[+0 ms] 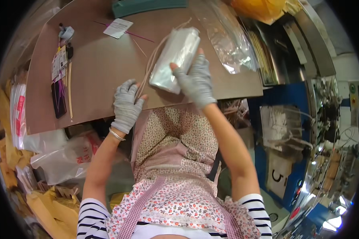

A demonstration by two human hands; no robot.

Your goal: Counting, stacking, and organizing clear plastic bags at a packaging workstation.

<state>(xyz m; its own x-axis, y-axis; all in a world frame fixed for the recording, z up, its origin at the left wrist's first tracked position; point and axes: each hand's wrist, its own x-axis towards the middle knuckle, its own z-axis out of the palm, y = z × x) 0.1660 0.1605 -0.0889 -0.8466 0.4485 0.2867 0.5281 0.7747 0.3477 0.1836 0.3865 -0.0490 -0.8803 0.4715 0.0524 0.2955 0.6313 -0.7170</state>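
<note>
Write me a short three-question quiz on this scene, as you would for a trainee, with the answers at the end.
1. True or false: the left hand and the right hand both wear grey gloves.
2. Whose thumb lies over the clear plastic bundle?
A. the left hand's
B. the right hand's
C. neither hand's
3. Fill in: around the left wrist is a silvery ____.

Key:
1. True, with some fingertips bare.
2. B.
3. Bracelet.
</note>
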